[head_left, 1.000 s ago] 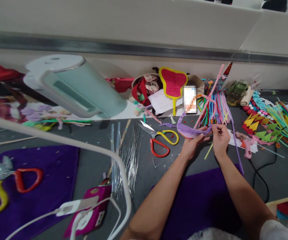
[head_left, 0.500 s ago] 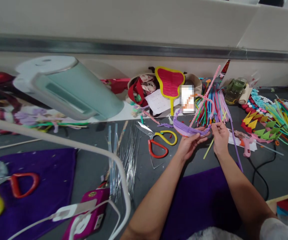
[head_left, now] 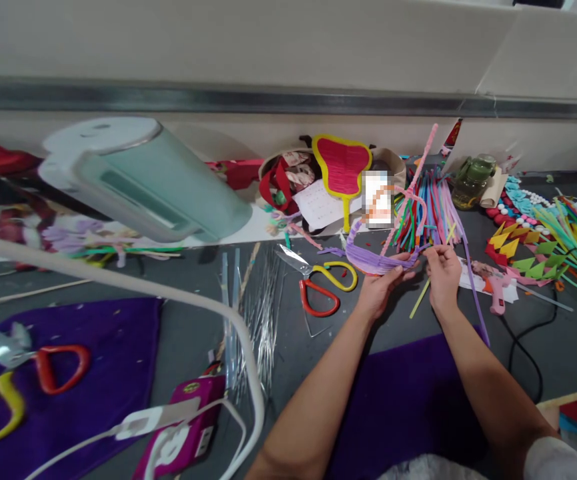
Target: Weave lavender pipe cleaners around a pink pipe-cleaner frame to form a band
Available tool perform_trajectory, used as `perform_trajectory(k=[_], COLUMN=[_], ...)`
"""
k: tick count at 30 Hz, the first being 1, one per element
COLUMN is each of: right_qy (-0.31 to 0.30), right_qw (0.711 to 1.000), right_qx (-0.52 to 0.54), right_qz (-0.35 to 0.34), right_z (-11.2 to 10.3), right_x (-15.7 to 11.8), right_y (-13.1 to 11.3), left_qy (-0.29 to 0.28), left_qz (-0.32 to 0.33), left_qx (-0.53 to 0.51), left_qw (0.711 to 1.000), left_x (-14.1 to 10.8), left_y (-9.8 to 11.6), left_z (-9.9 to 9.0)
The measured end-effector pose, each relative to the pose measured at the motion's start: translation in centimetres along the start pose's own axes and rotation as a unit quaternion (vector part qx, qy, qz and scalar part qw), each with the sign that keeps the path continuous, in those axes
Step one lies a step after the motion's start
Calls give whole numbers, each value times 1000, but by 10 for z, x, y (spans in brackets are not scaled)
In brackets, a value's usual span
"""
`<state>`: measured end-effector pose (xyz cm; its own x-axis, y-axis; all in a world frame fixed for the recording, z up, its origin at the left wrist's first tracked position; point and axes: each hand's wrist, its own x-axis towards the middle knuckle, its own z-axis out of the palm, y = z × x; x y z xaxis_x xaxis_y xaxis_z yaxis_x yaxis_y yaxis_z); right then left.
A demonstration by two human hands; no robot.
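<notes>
My left hand is closed on the lower edge of a craft frame of purple pipe cleaner, with its thumb on top. A pink twisted pipe-cleaner stem rises from the frame and leans to the upper right, with an orange-pink loop beside it. Close by on the right, my right hand pinches a purple pipe cleaner that runs to the frame's right end. A long purple strand hangs down past my right hand.
Scissors lie open left of my hands, near thin wires. Behind are a red fan shape with yellow edging and bundled pipe cleaners. A pink glue gun lies right. A white cable crosses the left foreground.
My right hand has drawn slightly away from the frame, and more of the purple pipe cleaner shows between my hands. The pink stem has tipped a little left. The view has shifted slightly.
</notes>
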<state>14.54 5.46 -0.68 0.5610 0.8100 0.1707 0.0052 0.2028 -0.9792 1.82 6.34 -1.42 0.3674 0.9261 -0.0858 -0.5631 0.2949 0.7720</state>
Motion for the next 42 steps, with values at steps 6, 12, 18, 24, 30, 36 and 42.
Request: perform_trajectory(k=[6, 12, 18, 24, 30, 36, 42], right_qy=[-19, -16, -10, -22, -39, -89, -188], right_qw=[987, 986, 995, 993, 990, 991, 981], right_qx=[-125, -148, -85, -107, -126, -96, 5], right_qz=[-95, -78, -53, -52, -51, -13, 46], right_z=[-2, -3, -1, -1, -4, -8, -11], right_x=[-5, -2, 0, -1, 1, 6, 8], right_y=[-2, 3, 1, -1, -4, -8, -11], left_qy=[26, 17, 9, 18, 7, -2, -30], left_qz=[36, 50, 59, 65, 55, 26, -29], left_qx=[39, 63, 85, 81, 76, 58, 26], left_qw=[998, 997, 995, 994, 996, 998, 999], left_x=[-1, 0, 1, 1, -1, -2, -2], left_y=[-4, -7, -9, -9, -6, 0, 8], left_z=[2, 2, 1, 1, 1, -1, -8])
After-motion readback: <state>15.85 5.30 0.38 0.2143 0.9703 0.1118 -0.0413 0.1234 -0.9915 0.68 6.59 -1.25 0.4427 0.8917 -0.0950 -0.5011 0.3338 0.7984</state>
